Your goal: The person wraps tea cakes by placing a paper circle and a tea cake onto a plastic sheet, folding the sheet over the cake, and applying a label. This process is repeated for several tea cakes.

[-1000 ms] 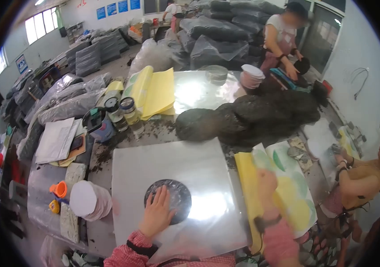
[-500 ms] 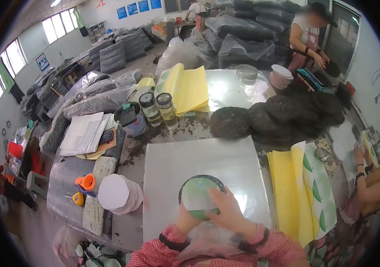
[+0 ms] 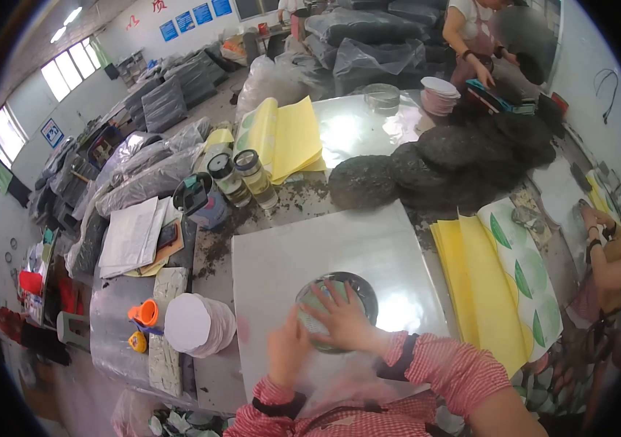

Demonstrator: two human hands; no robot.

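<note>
A round dark disc [image 3: 364,290] with a green round label [image 3: 313,299] lies on the pale sheet-covered board. My right hand [image 3: 339,318] rests on the label with its fingers spread. Beside the disc's left edge is my left hand [image 3: 289,348], blurred, its fingers bent; whether it grips anything is hidden. A stack of white round papers [image 3: 198,324] stands left of the board [image 3: 274,262]. Yellow sheets with green leaf prints [image 3: 471,273] lie on the right.
Beyond the board are a pile of dark round pads [image 3: 441,167], two glass jars [image 3: 255,178] and a bucket [image 3: 205,204]. An orange tape holder [image 3: 148,313] sits at the left. Co-workers are at the back right [image 3: 468,36] and right edge [image 3: 620,266].
The disc has come down onto the board. My right hand now spreads over the label, and my left hand has moved away to the left. The view has shifted slightly.
</note>
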